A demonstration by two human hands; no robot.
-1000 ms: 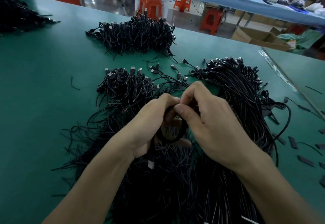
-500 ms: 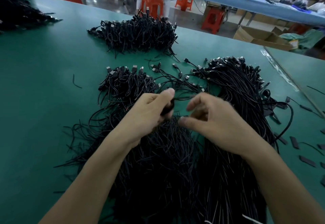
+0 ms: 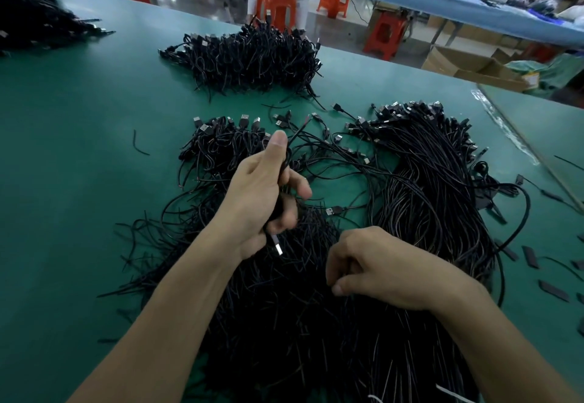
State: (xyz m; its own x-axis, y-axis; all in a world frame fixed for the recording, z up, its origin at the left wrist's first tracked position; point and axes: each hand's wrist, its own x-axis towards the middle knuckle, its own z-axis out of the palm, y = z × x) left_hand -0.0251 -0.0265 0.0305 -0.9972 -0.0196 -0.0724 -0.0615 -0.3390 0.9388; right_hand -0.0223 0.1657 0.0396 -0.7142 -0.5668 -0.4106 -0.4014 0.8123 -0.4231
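Left hand [image 3: 265,194]: fingers curled round a coiled black USB cable [image 3: 282,203], thumb raised; the plug [image 3: 278,248] hangs below the palm.
Right hand [image 3: 379,270]: fingers curled, resting on the loose cable pile [image 3: 284,323]; whether it pinches a strand cannot be determined.
Hands: apart.
Cable position: above the pile's far edge.
Worktop [image 3: 79,149]: carries the pile.

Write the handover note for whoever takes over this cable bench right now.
Left hand: grips a coiled thin black USB cable, its silver plug hanging below the palm.
Right hand: fingers curled over the loose heap of straight black cables; whether it pinches one is unclear.
Done: coiled cables lie in a near pile and a larger far pile on the green table.
Left: probably drop the held coil on a pile; the loose heap remains uncoiled.
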